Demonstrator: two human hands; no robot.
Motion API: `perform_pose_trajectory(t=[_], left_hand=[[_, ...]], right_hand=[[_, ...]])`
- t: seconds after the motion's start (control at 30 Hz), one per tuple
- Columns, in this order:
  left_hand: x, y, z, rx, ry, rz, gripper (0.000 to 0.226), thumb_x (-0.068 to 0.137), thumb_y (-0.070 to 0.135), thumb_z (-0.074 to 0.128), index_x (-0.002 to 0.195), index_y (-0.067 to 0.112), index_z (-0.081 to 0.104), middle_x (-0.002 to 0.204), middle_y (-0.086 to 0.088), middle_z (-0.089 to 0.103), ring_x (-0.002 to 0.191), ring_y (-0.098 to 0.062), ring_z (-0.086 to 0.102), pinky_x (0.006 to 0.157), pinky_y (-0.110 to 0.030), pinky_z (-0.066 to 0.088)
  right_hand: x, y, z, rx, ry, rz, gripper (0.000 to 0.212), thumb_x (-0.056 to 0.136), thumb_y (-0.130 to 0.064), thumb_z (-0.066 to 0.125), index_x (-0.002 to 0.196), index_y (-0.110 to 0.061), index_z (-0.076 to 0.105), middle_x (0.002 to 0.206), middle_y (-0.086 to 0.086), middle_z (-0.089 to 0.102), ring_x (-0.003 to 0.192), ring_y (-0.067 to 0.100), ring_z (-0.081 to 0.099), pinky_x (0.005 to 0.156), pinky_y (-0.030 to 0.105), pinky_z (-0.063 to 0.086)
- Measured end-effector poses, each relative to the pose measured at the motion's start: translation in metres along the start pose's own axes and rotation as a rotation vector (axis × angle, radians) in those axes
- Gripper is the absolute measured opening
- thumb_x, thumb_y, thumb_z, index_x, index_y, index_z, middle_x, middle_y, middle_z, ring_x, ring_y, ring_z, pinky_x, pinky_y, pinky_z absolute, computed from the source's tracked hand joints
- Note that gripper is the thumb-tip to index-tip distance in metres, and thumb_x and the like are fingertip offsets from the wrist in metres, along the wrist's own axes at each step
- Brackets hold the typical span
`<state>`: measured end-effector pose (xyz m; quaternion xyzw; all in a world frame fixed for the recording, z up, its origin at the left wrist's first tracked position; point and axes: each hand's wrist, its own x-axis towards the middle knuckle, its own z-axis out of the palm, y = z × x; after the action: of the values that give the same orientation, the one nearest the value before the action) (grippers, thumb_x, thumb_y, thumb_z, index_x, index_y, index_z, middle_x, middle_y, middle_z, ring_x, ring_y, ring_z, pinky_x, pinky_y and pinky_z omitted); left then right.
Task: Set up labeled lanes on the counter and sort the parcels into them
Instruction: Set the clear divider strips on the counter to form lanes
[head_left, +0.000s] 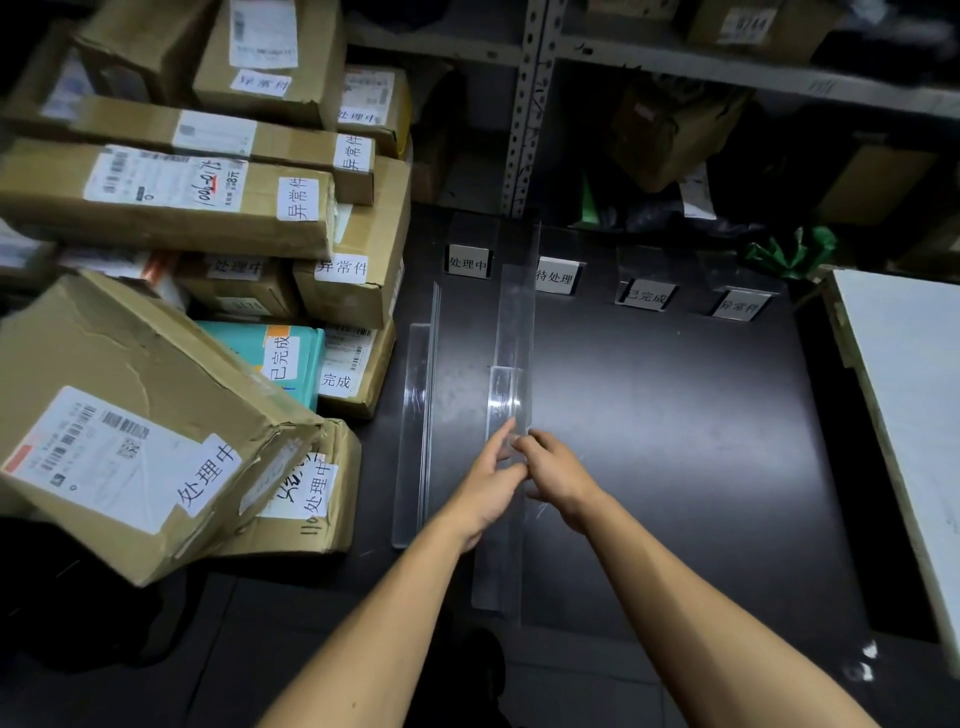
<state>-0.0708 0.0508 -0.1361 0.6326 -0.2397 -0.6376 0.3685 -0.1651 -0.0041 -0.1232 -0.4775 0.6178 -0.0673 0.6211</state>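
A long clear acrylic divider (514, 332) stands lengthwise on the dark counter (675, 415), running from the label stands toward me. My left hand (491, 480) and my right hand (558, 470) both hold its near part, fingers pinching the upright wall. A second clear divider (418, 415) lies to the left, beside the parcels. Four small label stands sit at the back: 处理中 (467, 262), 待处理 (556, 276), 已完成 (645, 296) and 异常件 (738, 305). A heap of labelled cardboard parcels (171, 197) fills the left side, with a tilted box (135, 431) in front.
A metal shelf upright (530, 104) rises behind the counter, with boxes on its shelves. A white board (914, 415) lies at the right edge. Green wrapping (795, 252) sits at the back right. A teal parcel (280, 358) is wedged in the heap.
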Motion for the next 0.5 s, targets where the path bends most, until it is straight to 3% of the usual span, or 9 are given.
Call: perform_pose_trajectory(t=[0.07,0.13,0.23,0.3,0.4,0.5], left_hand=[[-0.003,0.009,-0.003,0.011,0.008,0.027,0.066,0.096,0.023,0.058,0.151,0.047,0.029,0.149,0.002,0.04,0.138,-0.017,0.039,0.115,-0.05,0.032],[-0.006,0.022,-0.008,0.012,0.027,0.095,0.065,0.097,0.017,0.057,0.15,0.043,0.031,0.144,0.002,0.043,0.134,-0.016,0.043,0.113,-0.045,0.037],[-0.011,0.046,-0.022,0.033,0.143,0.269,0.052,0.097,0.011,0.055,0.142,0.036,0.046,0.133,0.002,0.054,0.114,-0.011,0.055,0.09,-0.026,0.049],[-0.013,0.058,-0.035,0.087,0.33,0.363,0.045,0.095,0.006,0.055,0.134,0.029,0.053,0.127,0.002,0.058,0.111,-0.011,0.056,0.088,-0.025,0.049],[-0.014,0.058,-0.054,0.29,0.577,0.339,0.051,0.093,0.008,0.058,0.141,0.022,0.047,0.142,-0.003,0.048,0.13,-0.018,0.046,0.102,-0.026,0.037],[-0.009,0.039,-0.073,0.318,0.458,0.101,0.073,0.092,0.029,0.059,0.155,0.026,0.022,0.157,-0.005,0.031,0.142,-0.027,0.034,0.115,-0.041,0.032]], right_hand=[[-0.003,-0.006,-0.003,-0.05,0.067,-0.028,0.062,0.1,-0.038,0.047,0.153,-0.008,0.033,0.155,0.01,0.041,0.135,0.025,0.047,0.112,0.046,0.04],[-0.01,-0.018,-0.006,-0.095,0.219,-0.119,0.06,0.102,-0.039,0.045,0.152,-0.008,0.036,0.157,0.009,0.039,0.141,0.025,0.04,0.117,0.042,0.033],[-0.023,-0.045,-0.004,-0.122,0.411,-0.351,0.05,0.102,-0.036,0.048,0.145,-0.012,0.044,0.148,0.005,0.048,0.134,0.019,0.046,0.112,0.035,0.037],[-0.027,-0.064,0.006,-0.139,0.385,-0.434,0.042,0.102,-0.032,0.048,0.14,-0.012,0.049,0.141,0.004,0.055,0.124,0.017,0.053,0.104,0.03,0.041],[-0.023,-0.082,0.033,-0.239,0.184,-0.415,0.043,0.104,-0.029,0.045,0.143,-0.013,0.046,0.14,0.007,0.056,0.121,0.018,0.057,0.098,0.027,0.041],[-0.008,-0.08,0.063,-0.242,0.043,-0.31,0.048,0.104,-0.027,0.041,0.151,-0.014,0.038,0.15,0.01,0.048,0.134,0.022,0.049,0.11,0.032,0.038]])
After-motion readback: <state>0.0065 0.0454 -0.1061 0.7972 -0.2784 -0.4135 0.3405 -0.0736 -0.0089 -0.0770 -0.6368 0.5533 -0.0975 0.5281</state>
